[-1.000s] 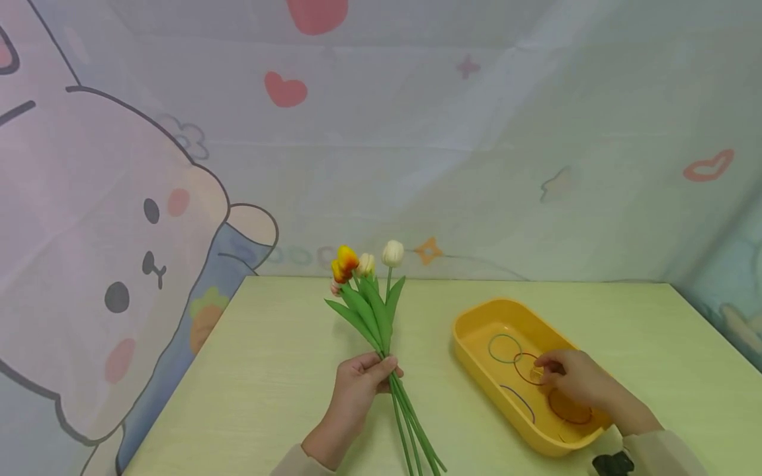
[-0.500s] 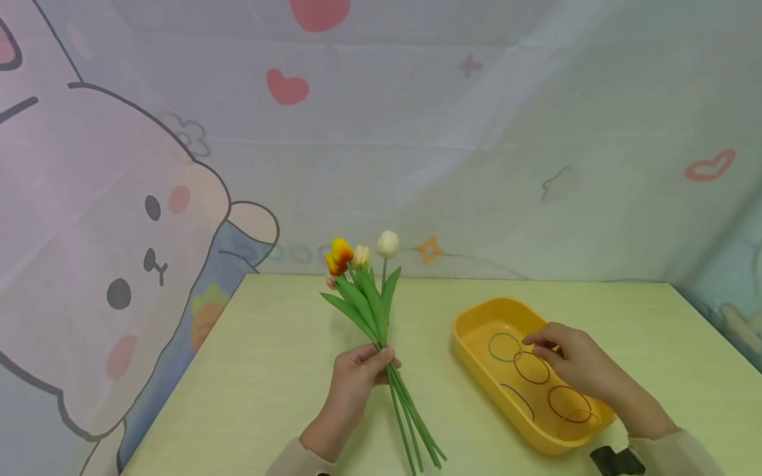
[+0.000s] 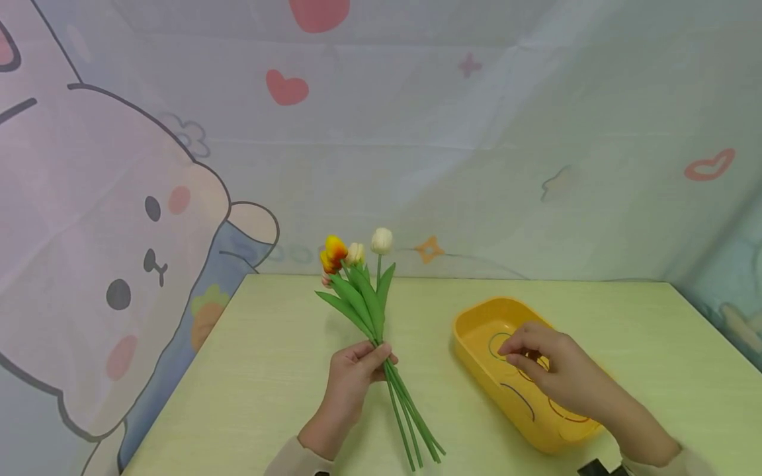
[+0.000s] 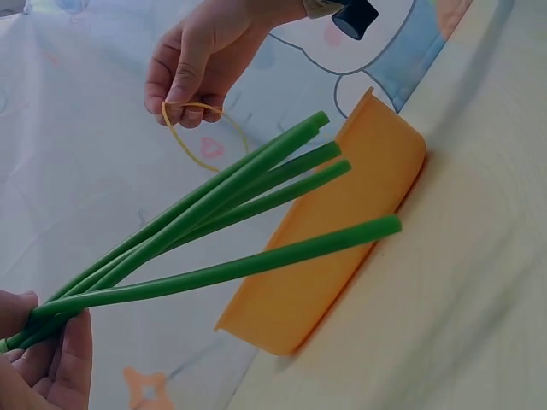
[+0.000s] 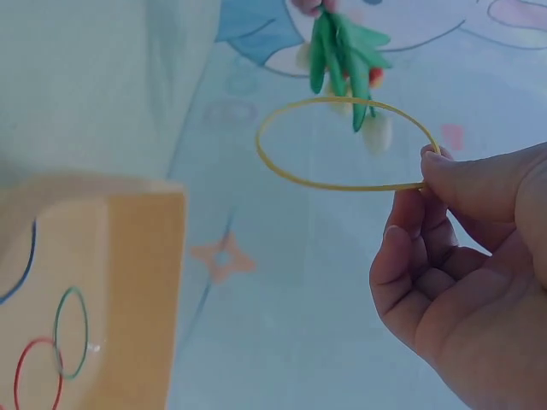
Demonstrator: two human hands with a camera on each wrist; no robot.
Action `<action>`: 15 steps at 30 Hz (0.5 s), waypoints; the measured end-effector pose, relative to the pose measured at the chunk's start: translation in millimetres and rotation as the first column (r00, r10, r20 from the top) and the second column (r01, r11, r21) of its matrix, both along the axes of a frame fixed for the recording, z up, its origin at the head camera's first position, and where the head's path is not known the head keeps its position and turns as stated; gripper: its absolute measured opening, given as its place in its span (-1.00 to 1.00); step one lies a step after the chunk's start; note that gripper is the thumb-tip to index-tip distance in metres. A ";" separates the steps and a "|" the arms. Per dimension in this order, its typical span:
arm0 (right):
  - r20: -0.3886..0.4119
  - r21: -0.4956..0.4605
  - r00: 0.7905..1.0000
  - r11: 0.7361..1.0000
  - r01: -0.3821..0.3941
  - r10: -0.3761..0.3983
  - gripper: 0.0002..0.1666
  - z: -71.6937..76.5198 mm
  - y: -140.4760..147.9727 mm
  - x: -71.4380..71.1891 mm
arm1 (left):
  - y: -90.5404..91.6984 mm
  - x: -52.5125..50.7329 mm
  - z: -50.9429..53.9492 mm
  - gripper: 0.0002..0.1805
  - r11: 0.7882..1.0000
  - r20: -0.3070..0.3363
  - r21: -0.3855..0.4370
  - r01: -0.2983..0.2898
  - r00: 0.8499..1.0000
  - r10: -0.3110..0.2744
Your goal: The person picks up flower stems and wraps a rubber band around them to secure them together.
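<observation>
My left hand (image 3: 352,378) grips a bunch of artificial tulips (image 3: 370,304) by the stems, with orange-yellow, cream, white and pink heads at the top. Bare green stem ends (image 4: 282,256) fan out below the grip in the left wrist view. Above the yellow tray (image 3: 506,410), my right hand (image 3: 553,363) pinches a yellow rubber band (image 5: 342,187) between thumb and forefinger. That band hangs as an open loop, apart from the stems in the right wrist view. Inside the tray lie a green band (image 5: 71,333), a red band (image 5: 38,376) and a blue band (image 3: 519,400).
The pale table (image 3: 262,396) ends at a back edge against a printed cloth backdrop (image 3: 417,132) with a cartoon rabbit. The tray's raised wall stands under my right hand, to the right of the tulips.
My right hand has lifted from inside the tray with the yellow rubber band and moved slightly left. The tulips and my left hand have shifted a little up and left.
</observation>
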State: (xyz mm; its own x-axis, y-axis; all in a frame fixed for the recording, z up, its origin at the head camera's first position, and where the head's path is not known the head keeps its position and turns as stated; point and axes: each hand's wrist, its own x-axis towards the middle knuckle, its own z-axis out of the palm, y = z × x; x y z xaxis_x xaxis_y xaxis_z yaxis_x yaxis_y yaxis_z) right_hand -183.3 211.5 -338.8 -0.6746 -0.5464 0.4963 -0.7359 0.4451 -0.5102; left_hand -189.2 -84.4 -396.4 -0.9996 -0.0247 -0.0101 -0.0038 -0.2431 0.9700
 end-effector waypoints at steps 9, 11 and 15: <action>-0.042 -0.027 0.993 0.993 -0.111 0.110 -0.54 2.5 -19.2 16.1 | -3.5 0.0 3.4 -0.84 1.000 -0.006 0.011 -0.023 1.000 0.023; -0.038 -0.043 0.988 0.988 -0.148 0.146 -0.53 0.2 -22.5 17.7 | -4.3 -0.3 4.3 -0.85 0.999 -0.003 0.016 -0.033 0.999 0.033; -0.051 -0.061 0.977 0.976 -0.209 0.206 -0.54 -5.4 -28.7 20.2 | -6.3 -0.9 6.3 -0.87 0.999 0.001 0.019 -0.051 0.999 0.051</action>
State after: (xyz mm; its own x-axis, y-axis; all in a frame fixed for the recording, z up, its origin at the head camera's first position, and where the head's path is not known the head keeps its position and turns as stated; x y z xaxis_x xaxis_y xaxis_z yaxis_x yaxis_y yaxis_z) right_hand -163.0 182.8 -344.2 -0.5266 -0.6373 0.5626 -0.8312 0.2472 -0.4980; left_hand -190.1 -90.7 -390.0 -0.9971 -0.0756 -0.0120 0.0082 -0.2612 0.9652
